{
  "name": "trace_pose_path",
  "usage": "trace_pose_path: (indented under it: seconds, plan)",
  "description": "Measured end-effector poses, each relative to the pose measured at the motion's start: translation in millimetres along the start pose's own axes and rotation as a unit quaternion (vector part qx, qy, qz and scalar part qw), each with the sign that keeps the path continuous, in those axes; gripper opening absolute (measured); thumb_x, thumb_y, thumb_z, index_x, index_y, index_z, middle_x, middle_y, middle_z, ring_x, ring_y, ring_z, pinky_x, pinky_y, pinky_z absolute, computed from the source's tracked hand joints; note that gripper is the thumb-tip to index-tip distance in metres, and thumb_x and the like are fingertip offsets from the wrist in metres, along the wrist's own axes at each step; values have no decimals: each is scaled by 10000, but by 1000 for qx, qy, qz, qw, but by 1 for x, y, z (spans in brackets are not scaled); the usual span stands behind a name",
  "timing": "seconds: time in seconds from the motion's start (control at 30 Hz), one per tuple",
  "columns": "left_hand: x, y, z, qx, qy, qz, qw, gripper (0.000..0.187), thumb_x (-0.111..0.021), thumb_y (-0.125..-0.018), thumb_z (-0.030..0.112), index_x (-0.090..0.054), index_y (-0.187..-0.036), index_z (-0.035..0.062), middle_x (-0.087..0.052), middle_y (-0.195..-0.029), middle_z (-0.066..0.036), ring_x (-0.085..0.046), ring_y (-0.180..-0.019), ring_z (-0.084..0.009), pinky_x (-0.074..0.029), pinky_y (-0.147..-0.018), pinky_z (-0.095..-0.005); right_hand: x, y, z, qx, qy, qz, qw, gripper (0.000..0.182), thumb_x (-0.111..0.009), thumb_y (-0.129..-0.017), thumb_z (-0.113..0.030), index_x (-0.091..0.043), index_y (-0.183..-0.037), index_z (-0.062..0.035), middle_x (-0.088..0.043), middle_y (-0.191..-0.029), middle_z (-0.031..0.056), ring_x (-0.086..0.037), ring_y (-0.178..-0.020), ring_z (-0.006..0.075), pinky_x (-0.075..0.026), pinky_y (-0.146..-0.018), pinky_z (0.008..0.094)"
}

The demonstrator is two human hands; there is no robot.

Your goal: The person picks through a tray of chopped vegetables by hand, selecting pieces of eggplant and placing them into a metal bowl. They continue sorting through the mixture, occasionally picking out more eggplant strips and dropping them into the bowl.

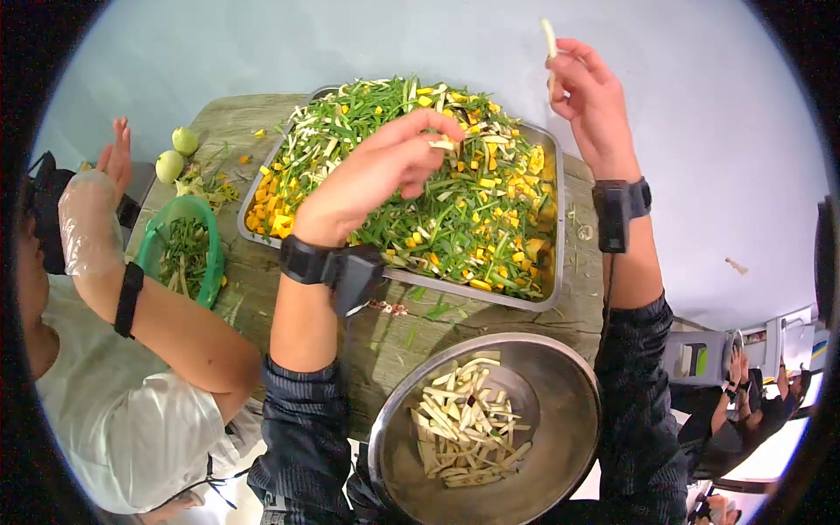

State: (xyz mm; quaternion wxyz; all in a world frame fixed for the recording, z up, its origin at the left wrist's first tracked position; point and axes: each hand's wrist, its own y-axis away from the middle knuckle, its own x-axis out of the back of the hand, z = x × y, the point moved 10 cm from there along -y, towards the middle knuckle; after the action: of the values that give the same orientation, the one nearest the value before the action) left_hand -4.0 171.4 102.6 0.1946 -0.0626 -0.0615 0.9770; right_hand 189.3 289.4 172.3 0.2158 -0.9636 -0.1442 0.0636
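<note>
Over the tray, my left hand (385, 166) is closed in a pinch on a short pale vegetable strip (443, 145). My right hand (595, 101), raised beyond the tray's far right corner, pinches a longer pale vegetable strip (549, 42) that stands nearly upright. Beneath the left hand, a large metal tray (560, 219) is heaped with chopped green stalks (429, 223), yellow-orange cubes (282, 219) and pale strips. A steel bowl (560, 420) sits close to my body, with similar pale strips (468, 424) inside, a few showing dark skin.
A green basket (214, 262) with cut greens stands left on the wooden table (350, 367), near two round pale-green vegetables (171, 166). At left, a co-worker's arm (175, 324) is raised, a clear plastic covering round it. Other people (744, 411) are at far right.
</note>
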Motion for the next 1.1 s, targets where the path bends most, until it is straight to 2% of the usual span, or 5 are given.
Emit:
trace_pose_path:
  seconds: [0.1, 0.23, 0.47, 0.77, 1.1]
  plan:
    - [-21, 7, 24, -45, 151, -91, 983, 336, -508, -939, 130, -570, -1269, 114, -372, -748, 88, -341, -616, -41, -302, -532, -223, -17, 14, -9, -10, 3, -72, 997, 318, -655, -953, -126, -589, -1258, -61, -634, -910, 15, -489, -640, 47, -341, -510, 198]
    - [12, 0, 2, -37, -195, 75, 977, 326, -503, -1016, 205, -602, -1301, 83, -371, -695, 108, -328, -562, -22, -271, -489, -207, -11, 14, 56, -74, 300, -97, 946, 284, -734, -902, -146, -676, -1172, -79, -688, -945, -2, -539, -676, 27, -379, -540, 199]
    - [8, -9, 15, -87, -135, 83, 983, 447, -418, -1093, 347, -687, -1242, 22, -713, -1061, -46, -626, -947, -137, -500, -855, -305, -47, 39, 23, -95, 66, -91, 989, 194, -734, -915, -120, -665, -1083, -52, -660, -912, -12, -504, -618, 16, -355, -515, 180]
    - [21, -9, 29, -159, -15, 98, 982, 468, -424, -1089, 336, -620, -1340, -6, -668, -1310, -132, -640, -1115, -196, -487, -994, -359, -102, 57, 37, -44, 67, -170, 982, 158, -744, -920, -94, -596, -938, -44, -635, -820, -12, -557, -657, 24, -439, -549, 207]
    - [62, 8, 25, -112, 31, 207, 971, 440, -427, -1095, 325, -630, -1323, 8, -699, -1122, -89, -667, -940, -157, -524, -874, -303, -108, 62, 85, 18, 537, -124, 834, 290, -746, -823, -347, -710, -900, -70, -724, -886, 143, -700, -841, 363, -556, -751, 481]
